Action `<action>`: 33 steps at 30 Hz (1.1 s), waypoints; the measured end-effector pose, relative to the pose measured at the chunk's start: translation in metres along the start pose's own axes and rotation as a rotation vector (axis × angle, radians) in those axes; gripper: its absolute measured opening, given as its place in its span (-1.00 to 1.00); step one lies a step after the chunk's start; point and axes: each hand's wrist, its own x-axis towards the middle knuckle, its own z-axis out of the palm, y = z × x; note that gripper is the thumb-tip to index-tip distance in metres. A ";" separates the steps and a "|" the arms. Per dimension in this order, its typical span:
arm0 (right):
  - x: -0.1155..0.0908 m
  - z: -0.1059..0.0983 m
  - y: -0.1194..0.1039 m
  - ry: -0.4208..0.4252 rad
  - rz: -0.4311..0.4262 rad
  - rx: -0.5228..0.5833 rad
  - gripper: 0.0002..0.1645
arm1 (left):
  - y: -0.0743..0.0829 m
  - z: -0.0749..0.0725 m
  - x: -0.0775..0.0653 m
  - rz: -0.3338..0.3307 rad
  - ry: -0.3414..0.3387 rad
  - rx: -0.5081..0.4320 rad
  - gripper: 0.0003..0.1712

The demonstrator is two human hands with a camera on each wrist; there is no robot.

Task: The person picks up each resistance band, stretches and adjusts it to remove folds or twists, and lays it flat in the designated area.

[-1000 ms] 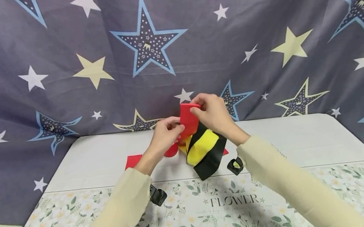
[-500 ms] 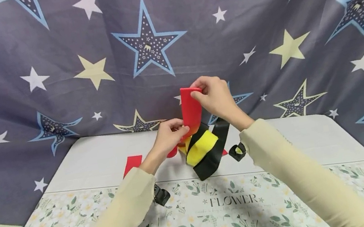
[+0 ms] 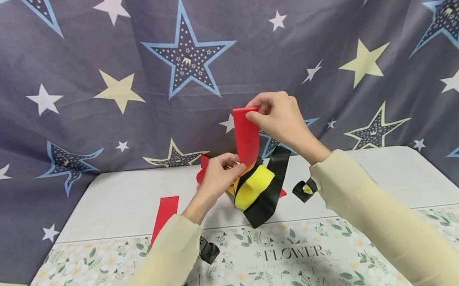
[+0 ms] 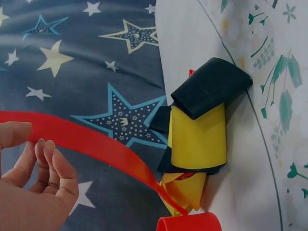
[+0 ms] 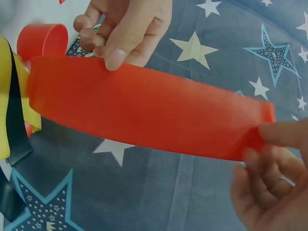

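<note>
A flat, glossy red band [image 3: 247, 135] is held up above the table at the middle of the head view. My right hand [image 3: 282, 116] pinches its upper end between thumb and fingers. Lower down, my left hand [image 3: 222, 174] pinches the band by its edge, thumb on one face, as the right wrist view shows. The band's lower end runs into a tangled bundle with a wide yellow band [image 4: 198, 137] and a black band [image 4: 211, 86]. Beside the bundle is a curled red loop [image 4: 190, 222]. How the bands join is hidden.
Another red strip [image 3: 167, 214] lies on the white table [image 3: 354, 178], partly beneath my left forearm. A star-printed curtain [image 3: 103, 42] hangs behind the table. Black wrist devices [image 3: 209, 250] protrude from under the sleeves.
My right hand has risen and moved right, drawing out a longer stretch of the red band. My left hand has shifted slightly right, and a red loop now shows behind it.
</note>
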 end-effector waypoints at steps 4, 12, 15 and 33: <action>-0.004 -0.002 0.006 -0.076 0.048 0.092 -0.76 | -0.004 0.003 0.000 0.014 -0.041 0.002 -0.75; -0.019 -0.006 0.022 -0.144 0.060 0.126 -0.79 | -0.008 0.010 0.000 0.092 -0.111 0.063 -0.74; -0.025 -0.008 0.028 -0.213 0.017 0.096 -0.92 | -0.006 0.009 0.001 0.093 -0.047 0.070 -0.78; -0.034 -0.028 0.045 -0.361 -0.152 0.045 -0.81 | 0.020 0.021 0.007 0.282 -0.304 -0.123 -0.65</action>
